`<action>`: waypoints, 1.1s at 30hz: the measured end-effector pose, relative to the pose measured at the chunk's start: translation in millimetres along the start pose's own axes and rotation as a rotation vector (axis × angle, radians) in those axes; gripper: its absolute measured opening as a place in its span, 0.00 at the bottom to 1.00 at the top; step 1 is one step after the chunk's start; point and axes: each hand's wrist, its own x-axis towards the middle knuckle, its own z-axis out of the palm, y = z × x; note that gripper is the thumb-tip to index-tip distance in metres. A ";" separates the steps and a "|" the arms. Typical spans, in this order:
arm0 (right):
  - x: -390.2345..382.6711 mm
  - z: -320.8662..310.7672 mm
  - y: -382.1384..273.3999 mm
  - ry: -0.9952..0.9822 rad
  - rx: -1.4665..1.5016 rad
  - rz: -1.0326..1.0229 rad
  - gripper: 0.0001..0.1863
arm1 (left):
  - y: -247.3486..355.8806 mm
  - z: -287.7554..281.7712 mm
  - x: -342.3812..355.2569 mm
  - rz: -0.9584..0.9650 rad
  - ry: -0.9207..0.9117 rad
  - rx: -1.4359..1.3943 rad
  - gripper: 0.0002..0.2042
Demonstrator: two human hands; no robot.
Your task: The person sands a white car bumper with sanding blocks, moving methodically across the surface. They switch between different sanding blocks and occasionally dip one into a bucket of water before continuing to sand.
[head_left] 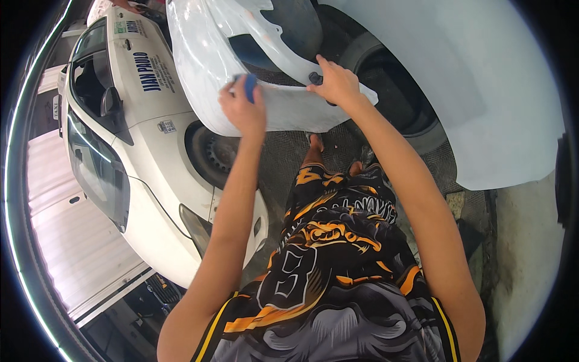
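A white car bumper (283, 108) with large cut-out openings spans the space ahead of me, its surface patchy and dull in places. My left hand (243, 108) is closed round a small blue block (250, 88), close over the bumper's upper face; the hand hides most of what it holds. Farther right, my right hand (338, 84) is at the bumper's inner edge, index finger stretched forward. Between its thumb and finger shows a small dark object (315, 78), whose kind I cannot make out.
To the left stands a white car (151, 136) with its front wheel (211, 154) near the bumper. On the right is a large pale panel (500, 90), with a black tyre (422, 120) beside it. Another person's hand (125, 5) shows at the top left.
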 end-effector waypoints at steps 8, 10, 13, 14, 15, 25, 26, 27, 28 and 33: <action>19.4 1.3 22.3 0.024 -0.086 -0.201 0.39 | 7.7 17.7 -20.7 -0.023 0.043 0.066 0.21; 22.5 2.7 19.1 0.023 -0.084 -0.229 0.42 | 10.5 17.3 -18.4 0.258 -0.040 0.044 0.21; 26.4 5.3 15.2 0.034 -0.053 -0.238 0.45 | 14.3 18.7 -16.3 0.025 0.026 0.108 0.19; 27.3 5.8 15.4 0.004 -0.050 -0.237 0.46 | 15.6 19.5 -16.4 -0.131 0.127 0.128 0.19; 28.1 6.8 16.0 -0.029 -0.054 -0.240 0.46 | 15.0 20.4 -16.1 -0.116 0.101 0.188 0.19; 31.1 7.1 28.7 -0.016 -0.001 -0.266 0.47 | 8.3 18.0 -20.8 0.147 -0.058 0.109 0.19; 30.9 7.0 29.1 -0.047 0.013 -0.254 0.47 | 9.2 18.1 -22.8 0.321 -0.087 0.077 0.19; 30.7 7.4 29.3 -0.053 0.029 -0.244 0.48 | 9.3 19.2 -23.7 0.284 -0.079 0.066 0.19; 30.5 8.0 29.4 -0.048 0.022 -0.258 0.47 | 9.9 20.2 -25.1 0.122 -0.058 0.122 0.19; 27.5 13.7 29.2 0.060 0.034 -0.289 0.41 | 8.9 28.0 -27.1 0.141 -0.035 0.072 0.20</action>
